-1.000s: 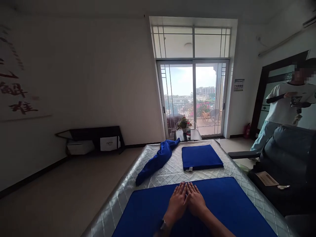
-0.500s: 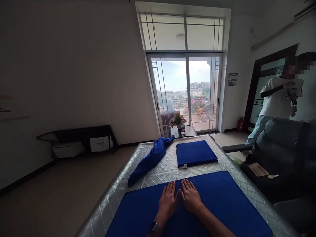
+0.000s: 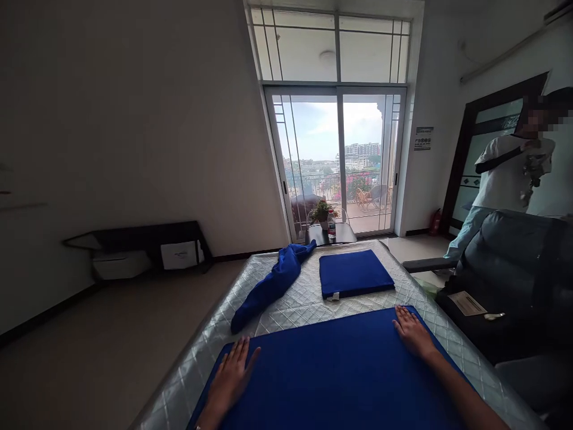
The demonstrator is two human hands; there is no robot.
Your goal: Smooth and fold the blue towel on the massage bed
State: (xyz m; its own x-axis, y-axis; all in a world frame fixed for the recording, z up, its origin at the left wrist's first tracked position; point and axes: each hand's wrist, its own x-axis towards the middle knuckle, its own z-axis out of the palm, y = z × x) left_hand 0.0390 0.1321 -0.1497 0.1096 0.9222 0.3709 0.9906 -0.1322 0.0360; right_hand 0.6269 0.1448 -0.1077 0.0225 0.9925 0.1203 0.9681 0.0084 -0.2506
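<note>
At the left edge of the frame, a red mark on the dim wall is cut off. In the lower left, a low black stand (image 3: pixel 147 236) has a pale box (image 3: pixel 120 266) and a white box (image 3: pixel 181 255); their contents are out of sight, and the print on the white one is too small to read.

Right of these, in the lower middle, the person's left hand (image 3: pixel 230 373) lies palm down with fingers extended, grasping nothing, near the far left corner of a blue panel (image 3: pixel 331 370). That panel spreads flat on a silvery quilted surface (image 3: pixel 286 316) and runs out of the bottom of the frame. Above the hand lies a crumpled blue cloth (image 3: pixel 273 283).

At centre, a small dark table (image 3: pixel 344 233) bears a plant (image 3: pixel 323 210), its pot partly hidden, and a red-capped bottle (image 3: pixel 332 226) whose fill is hard to make out. Below it lies a folded blue piece (image 3: pixel 356 273).

Right of centre, the right hand (image 3: pixel 414 331) rests palm down, ungripping, by the panel's far right corner. Farther right, a dark chair (image 3: pixel 510 263) hides the lower part of a standing person (image 3: pixel 504 173), whose held object is blurred.
</note>
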